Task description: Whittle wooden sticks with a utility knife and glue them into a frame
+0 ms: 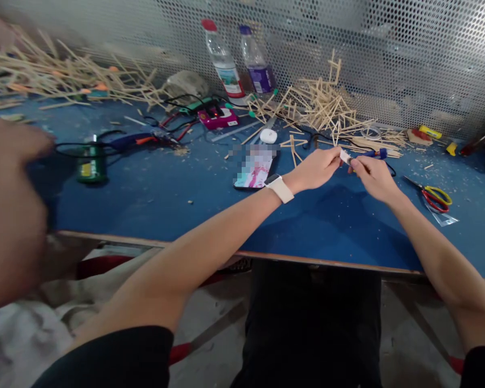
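Observation:
My left hand (320,166), with a pale-banded watch (280,188) on its wrist, is closed at the fingertips on a small white piece (345,156). From the other side, my right hand (372,175) pinches the same piece. A dark spot shows at its right end, and its exact kind is too small to make out. Both hands are above the blue table (307,226). Left of them lie a phone (255,168) with a lit screen and a white earbud case (268,136). Scissors (436,198) with red and yellow handles rest right of my right hand.
Thin wooden sticks are heaped at the back (325,102) and far left (81,75). Two bottles (228,75) stand by the perforated metal wall (388,59). Cables run around a purple power block (218,117). Another person's blurred arm (12,215) reaches in from the left, near a green jar (92,166).

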A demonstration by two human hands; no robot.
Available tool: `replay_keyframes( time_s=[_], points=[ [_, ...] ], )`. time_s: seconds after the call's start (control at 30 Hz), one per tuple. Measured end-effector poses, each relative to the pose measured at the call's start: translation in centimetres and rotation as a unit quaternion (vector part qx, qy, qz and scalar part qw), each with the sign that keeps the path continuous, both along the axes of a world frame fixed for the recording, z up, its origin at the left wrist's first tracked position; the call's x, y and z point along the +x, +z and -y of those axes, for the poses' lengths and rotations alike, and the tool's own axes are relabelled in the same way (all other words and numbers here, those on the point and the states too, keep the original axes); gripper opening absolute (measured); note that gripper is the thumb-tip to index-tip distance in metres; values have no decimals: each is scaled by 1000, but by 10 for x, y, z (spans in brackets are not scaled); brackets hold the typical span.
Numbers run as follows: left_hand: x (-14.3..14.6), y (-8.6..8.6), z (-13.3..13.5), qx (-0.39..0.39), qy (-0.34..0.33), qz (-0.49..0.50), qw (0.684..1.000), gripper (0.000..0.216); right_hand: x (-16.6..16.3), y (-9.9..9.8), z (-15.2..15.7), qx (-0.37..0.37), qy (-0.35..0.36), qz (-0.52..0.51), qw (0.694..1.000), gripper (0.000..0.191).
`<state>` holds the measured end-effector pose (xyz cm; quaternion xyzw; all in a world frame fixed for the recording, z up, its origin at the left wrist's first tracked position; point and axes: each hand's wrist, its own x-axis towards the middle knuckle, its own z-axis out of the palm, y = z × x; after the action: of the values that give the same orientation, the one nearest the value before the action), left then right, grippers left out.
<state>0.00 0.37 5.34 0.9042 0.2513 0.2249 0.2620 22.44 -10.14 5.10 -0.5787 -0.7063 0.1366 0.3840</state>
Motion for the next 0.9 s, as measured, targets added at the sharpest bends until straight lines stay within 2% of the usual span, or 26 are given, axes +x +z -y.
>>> replay_keyframes(
  time_s=[0.07, 0.17, 0.33, 0.73, 0.9],
  points=[
    [9, -10, 5, -35, -6, 33, 999, 24, -4, -5, -2, -38, 9, -41, 998, 95],
    [7, -20, 13, -92, -27, 89, 991, 22, -8, -8, 0, -101, 42, -107, 988, 93],
    [-7, -25, 20, -125, -59, 96, 986, 16, -16, -9, 2, -153, 78, -148, 974, 90],
    [-6, -29, 0, -110, -114, 83, 984, 32, -14, -23, -7, -126, 61, -161, 977, 93],
    [-6, -32, 0, -133, -133, 108, 976, 26, -13, -25, -7, -118, 65, -170, 976, 93]
  ],
)
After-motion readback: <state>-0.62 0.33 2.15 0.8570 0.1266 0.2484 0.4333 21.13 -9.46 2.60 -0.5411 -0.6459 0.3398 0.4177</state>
